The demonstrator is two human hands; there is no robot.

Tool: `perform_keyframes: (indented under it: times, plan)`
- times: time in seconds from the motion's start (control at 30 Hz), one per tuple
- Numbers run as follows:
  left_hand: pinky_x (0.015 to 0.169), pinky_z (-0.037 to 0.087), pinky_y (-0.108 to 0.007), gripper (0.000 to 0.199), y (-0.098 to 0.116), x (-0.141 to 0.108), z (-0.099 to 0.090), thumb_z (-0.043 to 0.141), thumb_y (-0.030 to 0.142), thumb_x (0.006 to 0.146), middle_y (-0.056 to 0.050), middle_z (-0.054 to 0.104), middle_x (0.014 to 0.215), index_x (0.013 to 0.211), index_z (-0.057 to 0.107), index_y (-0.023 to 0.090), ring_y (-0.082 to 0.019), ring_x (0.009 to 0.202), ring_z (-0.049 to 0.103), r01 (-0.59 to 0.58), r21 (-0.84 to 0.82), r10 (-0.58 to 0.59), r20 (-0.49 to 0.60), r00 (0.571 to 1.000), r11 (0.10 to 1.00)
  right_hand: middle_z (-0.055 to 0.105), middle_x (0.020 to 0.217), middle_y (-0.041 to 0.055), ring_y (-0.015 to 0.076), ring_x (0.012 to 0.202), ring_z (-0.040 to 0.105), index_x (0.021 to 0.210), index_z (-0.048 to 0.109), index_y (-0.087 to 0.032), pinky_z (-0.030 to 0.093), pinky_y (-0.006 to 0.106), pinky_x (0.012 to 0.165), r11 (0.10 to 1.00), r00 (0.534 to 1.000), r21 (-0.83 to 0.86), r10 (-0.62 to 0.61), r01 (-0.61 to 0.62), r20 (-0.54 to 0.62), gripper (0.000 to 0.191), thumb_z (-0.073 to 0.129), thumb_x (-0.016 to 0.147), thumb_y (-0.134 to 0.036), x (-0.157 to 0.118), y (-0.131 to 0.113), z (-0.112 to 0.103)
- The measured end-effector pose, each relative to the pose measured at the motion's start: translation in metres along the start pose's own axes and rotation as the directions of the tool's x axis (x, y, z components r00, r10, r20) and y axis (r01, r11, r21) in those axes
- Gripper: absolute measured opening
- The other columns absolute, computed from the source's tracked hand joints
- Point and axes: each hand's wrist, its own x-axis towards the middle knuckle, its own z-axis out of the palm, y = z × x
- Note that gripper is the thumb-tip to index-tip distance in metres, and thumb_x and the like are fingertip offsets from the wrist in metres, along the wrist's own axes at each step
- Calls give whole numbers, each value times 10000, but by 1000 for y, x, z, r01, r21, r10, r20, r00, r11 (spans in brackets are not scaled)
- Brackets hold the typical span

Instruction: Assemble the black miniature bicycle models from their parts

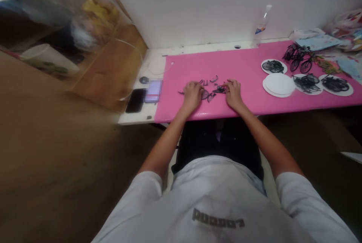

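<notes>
Small dark parts lie on the pink table cover [195,66] between my two hands. My left hand [192,95] rests at their left side, its fingers bent beside a small dark wheel [204,94]; whether it grips anything is too small to tell. At the right, my right hand [233,93] has its fingers curled at a dark, frame-like piece [220,89], and its fingertips touch or hold the end of it. Several thin parts [205,82] and a curved piece [214,79] are spread just beyond the hands. Another dark piece [211,97] lies nearer the table's front edge.
White plates with dark parts [336,85] stand at the right, beside stacked white plates [278,84]. Small model bicycles [299,58] are behind them. A clear bottle [261,24] stands by the wall. A black phone [135,100] lies at the left edge.
</notes>
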Motion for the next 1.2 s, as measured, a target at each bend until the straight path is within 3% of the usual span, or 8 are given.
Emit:
perform_keyframes:
  times: [0.23,0.4,0.5,0.6,0.7,0.83,1.0,1.2]
  plan:
    - [1296,436,-613,500,5,38,2,407,237,1151,-195,670,1631,1543,711,173,-404,1564,524,-2,44,0,55,998,999,669,1522,188,361,1531,540,1209,810,-256,431,689,1388,999,999,-37,-35,34,-30,408,429,1071,-205,-1,5,6]
    - [1315,449,-567,403,25,29,13,544,273,1130,-151,746,1550,1450,781,208,-355,1519,610,-204,-52,210,152,966,978,696,1532,180,329,1623,505,1248,786,-229,316,690,1461,998,999,-57,-35,36,22,433,439,1007,-139,-2,6,6]
    - [1314,443,-585,393,37,21,19,657,308,1093,-142,745,1566,1461,776,239,-355,1538,616,-281,-51,286,200,937,958,705,1535,208,351,1613,527,1217,794,-193,351,670,1446,996,998,-87,0,5,57,412,454,992,-130,-2,3,3]
    - [1277,460,-590,414,42,20,22,647,261,1090,-143,754,1563,1487,762,246,-353,1514,647,-290,-38,291,219,931,956,749,1501,184,362,1514,614,1205,787,-206,410,656,1409,995,994,-95,-12,22,107,409,457,985,-108,-1,-2,0]
    - [1286,437,-596,389,40,23,25,599,220,1106,-133,791,1510,1447,784,250,-343,1482,676,-308,-27,307,200,930,951,760,1515,177,399,1479,632,1256,770,-213,448,682,1355,994,991,-113,17,-2,132,400,449,1033,-128,-3,-12,-3]
    - [1273,416,-625,368,34,30,25,530,203,1138,-121,841,1411,1353,826,244,-361,1380,732,-310,35,298,189,936,950,671,1690,164,456,1618,518,1444,739,-186,342,748,1374,973,973,-225,102,-54,207,491,382,1109,-157,-6,-29,-7]
    - [1188,463,-545,346,25,39,23,528,165,1132,-133,875,1295,1214,862,209,-338,1267,773,-283,72,262,215,941,956,648,1724,137,421,1594,518,1537,720,-185,346,651,1366,949,954,-312,135,-47,267,544,366,1126,-147,-6,-42,-14]
    - [1111,500,-522,341,12,46,34,533,245,1165,-156,865,1254,1243,862,203,-351,1208,751,-258,84,243,151,958,963,702,1631,164,418,1450,582,1542,707,-160,411,599,1284,949,963,-304,153,-82,220,529,329,1174,-204,-5,-45,-15]
